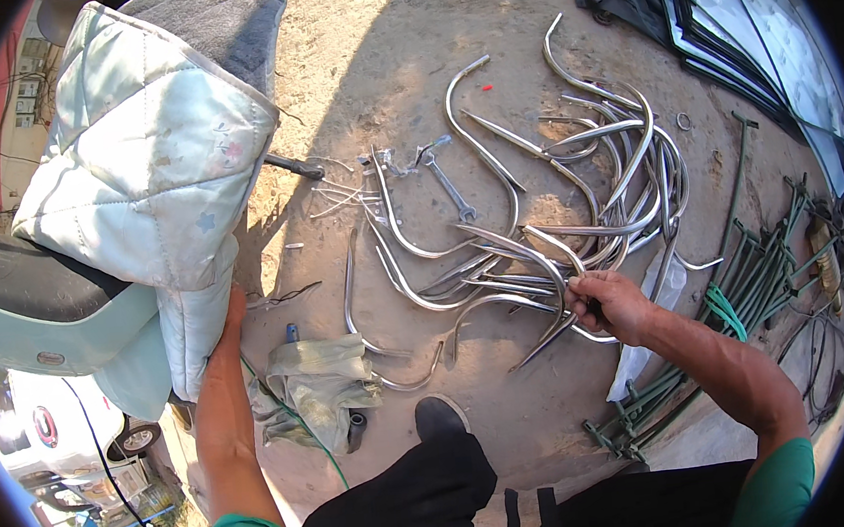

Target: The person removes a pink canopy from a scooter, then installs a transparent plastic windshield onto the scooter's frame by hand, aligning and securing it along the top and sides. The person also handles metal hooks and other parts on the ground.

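Note:
My right hand (608, 303) is closed around a shiny bent metal tube (553, 244) at the near edge of a tangled pile of similar curved tubes (651, 165) on the dirt ground. My left hand (235, 315) reaches against a pale quilted cover (157, 156) draped over a scooter; its fingers are hidden by the cover. Several looser bent tubes lie left of the pile, one of them S-shaped (463, 124). A wrench (450, 190) rests among them, near thin white strips (338, 197).
The light green scooter (107, 336) stands at the left. A crumpled beige cloth (317, 383) lies before my shoe (441, 417), crossed by a green cord. Green metal rods (770, 278) are heaped at the right, below dark-framed glossy panels (745, 55).

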### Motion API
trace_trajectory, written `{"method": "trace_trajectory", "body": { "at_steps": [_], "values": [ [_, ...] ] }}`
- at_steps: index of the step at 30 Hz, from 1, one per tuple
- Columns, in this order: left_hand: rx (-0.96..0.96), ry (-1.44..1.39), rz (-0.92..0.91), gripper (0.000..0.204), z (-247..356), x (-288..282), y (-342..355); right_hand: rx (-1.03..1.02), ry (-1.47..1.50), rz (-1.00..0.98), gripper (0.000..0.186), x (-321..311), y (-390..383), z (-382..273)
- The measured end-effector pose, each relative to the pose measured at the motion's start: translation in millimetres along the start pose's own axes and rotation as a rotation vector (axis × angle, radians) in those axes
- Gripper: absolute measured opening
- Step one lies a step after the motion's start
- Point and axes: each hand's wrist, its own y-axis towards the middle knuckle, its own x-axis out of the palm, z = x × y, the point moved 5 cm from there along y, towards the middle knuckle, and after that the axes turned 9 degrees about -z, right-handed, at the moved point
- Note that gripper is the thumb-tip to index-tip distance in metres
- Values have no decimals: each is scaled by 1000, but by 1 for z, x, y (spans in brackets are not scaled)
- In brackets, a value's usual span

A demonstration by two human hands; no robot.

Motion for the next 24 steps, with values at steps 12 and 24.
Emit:
{"method": "trace_trajectory", "body": {
  "at_steps": [12,24],
  "values": [
    [-114,8,-70,56,-48,-16,19,-159,-211,40,28,2,24,-45],
    [17,-107,-294,63,-37,21,7,-229,-370,169,31,-37,36,-56]
  ]
}}
